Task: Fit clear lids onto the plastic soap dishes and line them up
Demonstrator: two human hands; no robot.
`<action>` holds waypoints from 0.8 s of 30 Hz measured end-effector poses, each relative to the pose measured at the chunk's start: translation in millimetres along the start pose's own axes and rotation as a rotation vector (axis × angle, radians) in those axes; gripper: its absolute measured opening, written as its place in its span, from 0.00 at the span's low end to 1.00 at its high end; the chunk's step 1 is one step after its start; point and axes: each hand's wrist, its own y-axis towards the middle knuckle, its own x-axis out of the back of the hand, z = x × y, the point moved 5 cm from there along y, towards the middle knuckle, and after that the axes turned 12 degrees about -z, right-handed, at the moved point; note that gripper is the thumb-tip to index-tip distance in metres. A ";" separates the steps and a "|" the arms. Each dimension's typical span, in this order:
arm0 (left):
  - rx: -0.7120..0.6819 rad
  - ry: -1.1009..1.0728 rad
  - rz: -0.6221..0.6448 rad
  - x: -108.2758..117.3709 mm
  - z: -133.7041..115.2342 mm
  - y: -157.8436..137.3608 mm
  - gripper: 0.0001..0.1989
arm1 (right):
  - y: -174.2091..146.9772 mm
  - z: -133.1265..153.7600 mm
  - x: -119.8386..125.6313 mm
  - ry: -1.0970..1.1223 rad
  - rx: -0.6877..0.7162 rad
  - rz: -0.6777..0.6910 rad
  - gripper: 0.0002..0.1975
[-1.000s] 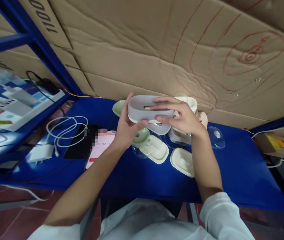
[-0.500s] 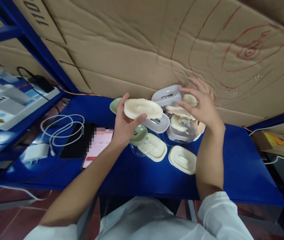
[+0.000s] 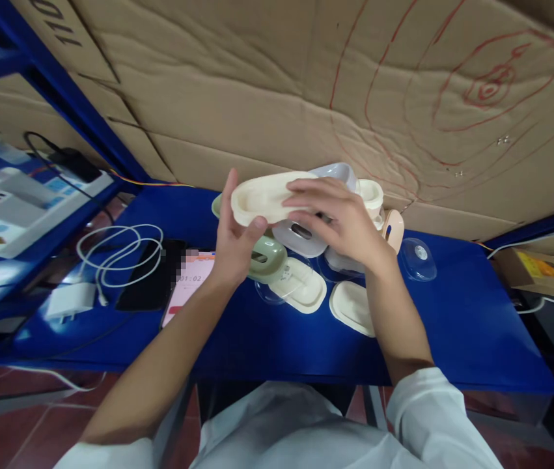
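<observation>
My left hand (image 3: 235, 241) grips a cream oval dish (image 3: 262, 195), thumb on the near rim and fingers at its left end. The dish is held tilted above the table and looks like a soap dish part. My right hand (image 3: 338, 215) is at the dish's right end, its fingertips over the rim. Under the hands lie a green slotted dish (image 3: 267, 257), a grey slotted tray (image 3: 301, 240) and a cream lid (image 3: 306, 286). Another cream lid (image 3: 352, 306) is partly behind my right forearm. Behind my right hand stands a grey dish (image 3: 340, 172), partly hidden.
Cream pieces (image 3: 370, 192), a peach slotted piece (image 3: 394, 229) and a clear cover (image 3: 418, 259) lie on the right. To the left are a phone (image 3: 191, 280), a coiled white cable (image 3: 110, 254) and a charger (image 3: 71, 299). A cardboard wall (image 3: 237, 98) backs the blue table (image 3: 462, 326).
My right hand has moved left from the stacked pieces onto the cream dish. My left hand has raised and tilted the dish. The clear cover on the right now shows.
</observation>
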 end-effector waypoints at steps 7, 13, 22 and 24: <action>-0.045 0.249 -0.012 2.7 0.2 0.0 0.38 | -10.9 -54.5 37.3 -0.449 -0.125 -0.103 0.13; -0.018 0.313 -0.017 0.9 2.8 -5.6 0.28 | -20.8 -75.8 43.4 -0.500 -0.203 -0.025 0.15; -0.227 0.450 -0.015 -14.7 -37.8 -12.7 0.17 | -25.2 -7.2 85.6 -0.391 -0.085 -0.150 0.11; -0.277 0.474 0.041 -21.3 -66.1 -27.6 0.17 | -51.7 22.6 86.7 -0.391 -0.055 -0.082 0.10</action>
